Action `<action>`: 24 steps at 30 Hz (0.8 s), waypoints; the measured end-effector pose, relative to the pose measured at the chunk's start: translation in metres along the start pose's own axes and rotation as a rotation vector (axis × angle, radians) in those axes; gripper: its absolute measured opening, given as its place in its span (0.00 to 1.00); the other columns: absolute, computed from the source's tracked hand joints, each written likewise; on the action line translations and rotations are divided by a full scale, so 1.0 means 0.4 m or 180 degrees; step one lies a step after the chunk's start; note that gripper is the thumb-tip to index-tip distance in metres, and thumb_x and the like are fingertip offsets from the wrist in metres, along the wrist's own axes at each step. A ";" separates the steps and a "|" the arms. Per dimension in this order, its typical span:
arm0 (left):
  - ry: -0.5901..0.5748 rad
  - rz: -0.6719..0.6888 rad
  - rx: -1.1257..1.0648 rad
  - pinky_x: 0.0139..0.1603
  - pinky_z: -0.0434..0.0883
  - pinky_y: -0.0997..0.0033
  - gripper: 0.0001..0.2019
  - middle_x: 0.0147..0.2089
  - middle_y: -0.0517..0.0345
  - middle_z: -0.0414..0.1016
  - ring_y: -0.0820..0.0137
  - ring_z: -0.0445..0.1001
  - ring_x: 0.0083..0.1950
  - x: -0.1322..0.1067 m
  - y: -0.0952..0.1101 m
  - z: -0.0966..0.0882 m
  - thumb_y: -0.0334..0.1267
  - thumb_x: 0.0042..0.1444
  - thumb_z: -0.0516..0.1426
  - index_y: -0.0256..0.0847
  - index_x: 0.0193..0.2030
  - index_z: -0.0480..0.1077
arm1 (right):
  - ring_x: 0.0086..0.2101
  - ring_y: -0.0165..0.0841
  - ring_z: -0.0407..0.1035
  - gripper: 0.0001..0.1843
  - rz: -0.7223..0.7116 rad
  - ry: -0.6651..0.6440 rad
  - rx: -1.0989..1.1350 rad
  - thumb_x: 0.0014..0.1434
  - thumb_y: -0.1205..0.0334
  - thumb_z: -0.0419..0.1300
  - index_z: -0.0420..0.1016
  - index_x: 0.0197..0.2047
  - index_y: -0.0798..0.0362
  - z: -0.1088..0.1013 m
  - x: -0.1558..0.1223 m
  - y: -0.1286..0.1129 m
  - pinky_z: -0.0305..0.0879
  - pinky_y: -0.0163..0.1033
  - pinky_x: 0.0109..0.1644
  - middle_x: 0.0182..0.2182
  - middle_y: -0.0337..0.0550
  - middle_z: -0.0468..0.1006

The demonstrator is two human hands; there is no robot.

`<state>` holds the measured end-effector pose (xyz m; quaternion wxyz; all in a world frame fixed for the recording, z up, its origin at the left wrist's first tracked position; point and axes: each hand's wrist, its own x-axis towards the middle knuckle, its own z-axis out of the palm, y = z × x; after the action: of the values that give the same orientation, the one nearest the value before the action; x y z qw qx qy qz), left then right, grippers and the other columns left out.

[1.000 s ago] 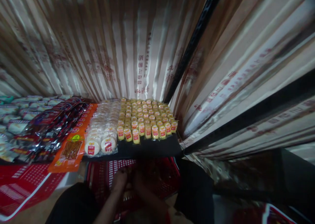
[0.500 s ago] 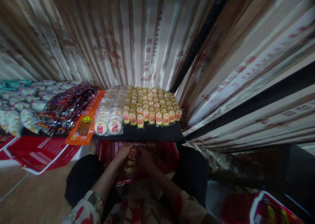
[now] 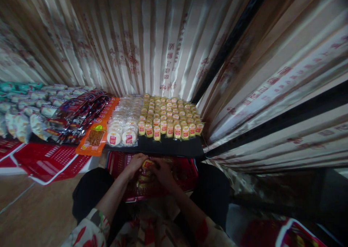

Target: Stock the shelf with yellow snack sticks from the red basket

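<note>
Both my hands reach into a red plastic basket [image 3: 185,169] below the shelf edge. My left hand [image 3: 135,164] and my right hand [image 3: 162,171] close together around a stack of small yellow snack packets [image 3: 144,174] with red labels. On the dark shelf [image 3: 168,147] just above stand several rows of the same yellow packets [image 3: 168,118]. Round white packaged cakes [image 3: 123,125] lie to their left.
An orange snack pack [image 3: 95,138] overhangs the shelf edge. Dark red-black bags [image 3: 73,118] and pale wrapped goods [image 3: 24,116] fill the left shelf. Striped plastic curtains [image 3: 163,40] hang behind and right. Red printed panels [image 3: 46,162] lie low left; wooden floor [image 3: 32,214] below.
The view has tilted down, so my arms and patterned sleeves show more. My hands have risen slightly in the basket and closed around the yellow packets.
</note>
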<state>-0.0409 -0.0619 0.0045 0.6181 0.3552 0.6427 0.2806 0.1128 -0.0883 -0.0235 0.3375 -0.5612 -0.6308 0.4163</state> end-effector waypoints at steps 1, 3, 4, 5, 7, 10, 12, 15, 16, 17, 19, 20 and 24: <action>-0.0048 -0.0003 -0.0026 0.20 0.58 0.76 0.15 0.21 0.64 0.68 0.75 0.65 0.20 -0.009 0.004 0.000 0.49 0.45 0.58 0.38 0.28 0.67 | 0.41 0.35 0.71 0.13 0.0020 0.0029 0.0023 0.51 0.64 0.60 0.74 0.42 0.52 -0.006 -0.002 -0.005 0.65 0.42 0.49 0.40 0.45 0.77; -0.0152 0.0050 -0.0097 0.20 0.59 0.77 0.17 0.23 0.64 0.69 0.75 0.66 0.22 -0.032 0.014 -0.001 0.51 0.42 0.59 0.38 0.29 0.68 | 0.43 0.36 0.70 0.17 0.0045 0.0124 0.0061 0.50 0.64 0.61 0.73 0.45 0.53 -0.020 -0.005 -0.017 0.65 0.43 0.50 0.42 0.46 0.76; -0.0195 0.0105 -0.0123 0.21 0.60 0.77 0.18 0.24 0.63 0.69 0.75 0.66 0.23 -0.044 0.020 -0.001 0.52 0.40 0.60 0.37 0.30 0.68 | 0.43 0.36 0.70 0.18 0.0037 0.0183 0.0069 0.50 0.64 0.61 0.72 0.46 0.53 -0.029 -0.006 -0.023 0.65 0.43 0.51 0.43 0.47 0.76; -0.0222 0.0171 -0.0134 0.23 0.61 0.77 0.19 0.25 0.63 0.70 0.75 0.67 0.25 -0.055 0.026 0.000 0.52 0.39 0.60 0.37 0.30 0.69 | 0.44 0.36 0.70 0.19 0.0012 0.0240 0.0064 0.51 0.64 0.60 0.72 0.47 0.53 -0.039 -0.007 -0.029 0.65 0.43 0.51 0.43 0.46 0.76; -0.0278 0.0312 -0.0124 0.26 0.63 0.76 0.21 0.27 0.61 0.71 0.73 0.68 0.29 -0.073 0.035 0.005 0.53 0.39 0.61 0.37 0.31 0.70 | 0.44 0.36 0.70 0.19 -0.0065 0.0333 0.0047 0.51 0.64 0.60 0.71 0.48 0.52 -0.061 -0.008 -0.040 0.65 0.43 0.51 0.43 0.46 0.76; -0.0416 0.0525 -0.0102 0.33 0.66 0.74 0.21 0.30 0.59 0.74 0.72 0.70 0.32 -0.084 0.043 0.019 0.52 0.38 0.62 0.37 0.35 0.72 | 0.43 0.34 0.71 0.20 -0.0066 0.0421 0.0106 0.51 0.63 0.60 0.71 0.50 0.51 -0.093 -0.003 -0.051 0.66 0.41 0.50 0.43 0.44 0.75; -0.0490 0.0661 -0.0059 0.35 0.67 0.73 0.21 0.31 0.59 0.76 0.71 0.71 0.33 -0.085 0.048 0.033 0.50 0.39 0.62 0.37 0.37 0.73 | 0.42 0.34 0.71 0.22 -0.0028 0.0479 0.0190 0.51 0.62 0.60 0.70 0.51 0.51 -0.113 0.004 -0.057 0.67 0.40 0.48 0.43 0.44 0.75; -0.0566 0.0766 0.0101 0.34 0.67 0.74 0.20 0.31 0.58 0.76 0.70 0.72 0.32 -0.088 0.058 0.058 0.49 0.40 0.62 0.37 0.37 0.73 | 0.38 0.33 0.71 0.23 -0.0066 0.0618 0.0276 0.50 0.62 0.60 0.71 0.50 0.51 -0.137 0.017 -0.066 0.69 0.38 0.44 0.42 0.45 0.75; -0.0589 0.0774 0.0141 0.34 0.67 0.74 0.19 0.31 0.58 0.77 0.70 0.72 0.32 -0.089 0.061 0.067 0.49 0.41 0.61 0.38 0.37 0.73 | 0.37 0.33 0.71 0.22 -0.0102 0.0666 0.0285 0.49 0.62 0.60 0.71 0.50 0.52 -0.143 0.022 -0.069 0.70 0.38 0.43 0.41 0.45 0.75; -0.0603 0.0771 0.0161 0.33 0.66 0.74 0.19 0.31 0.58 0.77 0.70 0.72 0.32 -0.089 0.063 0.076 0.49 0.41 0.61 0.38 0.36 0.73 | 0.37 0.33 0.71 0.21 -0.0140 0.0703 0.0285 0.49 0.62 0.60 0.72 0.49 0.52 -0.149 0.025 -0.072 0.70 0.38 0.43 0.40 0.45 0.75; -0.0573 0.0773 0.0111 0.32 0.66 0.74 0.18 0.30 0.58 0.77 0.70 0.72 0.31 -0.086 0.064 0.093 0.48 0.41 0.61 0.38 0.36 0.73 | 0.38 0.34 0.71 0.19 -0.0202 0.0762 0.0276 0.49 0.61 0.61 0.73 0.47 0.51 -0.157 0.031 -0.076 0.70 0.39 0.43 0.39 0.44 0.75; -0.0545 0.0782 0.0052 0.32 0.67 0.74 0.17 0.30 0.57 0.77 0.70 0.72 0.31 -0.082 0.061 0.102 0.48 0.41 0.61 0.38 0.35 0.72 | 0.39 0.34 0.72 0.19 -0.0223 0.0792 0.0277 0.50 0.61 0.61 0.73 0.47 0.51 -0.160 0.032 -0.076 0.70 0.39 0.44 0.39 0.44 0.75; -0.0334 0.0928 -0.0371 0.34 0.69 0.73 0.18 0.31 0.55 0.78 0.69 0.74 0.32 -0.055 0.045 0.135 0.48 0.40 0.62 0.36 0.35 0.71 | 0.42 0.36 0.72 0.21 -0.0144 0.1009 0.0423 0.50 0.59 0.60 0.71 0.49 0.52 -0.163 0.033 -0.064 0.70 0.41 0.46 0.44 0.48 0.75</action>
<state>0.0144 -0.0734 0.0278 0.6231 0.4224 0.5338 0.3852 0.1583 -0.0664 0.0269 0.4783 -0.5819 -0.5532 0.3557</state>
